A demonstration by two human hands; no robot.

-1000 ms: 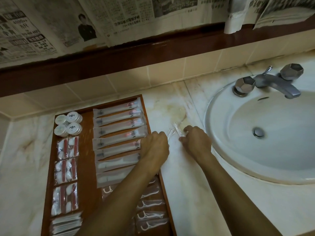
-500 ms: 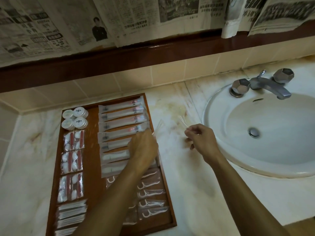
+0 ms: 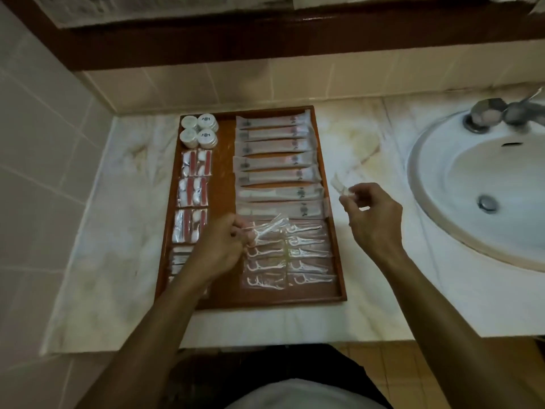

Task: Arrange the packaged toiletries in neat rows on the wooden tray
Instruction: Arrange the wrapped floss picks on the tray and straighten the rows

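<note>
Two hands pinch clear floss-pick packets: left hand (image 3: 219,249) over the wooden tray (image 3: 334,231), right hand (image 3: 373,215) above the worktop (image 3: 368,308); seven toothbrush packs (image 3: 274,160), four round tubs (image 3: 199,130).

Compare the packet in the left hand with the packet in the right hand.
The left hand holds its floss-pick packet over the wooden tray, above the floss-pick rows; the right hand holds its small clear packet outside the tray, above the marble counter. The left packet shows a white pick inside; the right packet's contents are too blurred to tell. The left packet points right, the right packet up-left. Both are clear wrappers pinched at one end.
</note>
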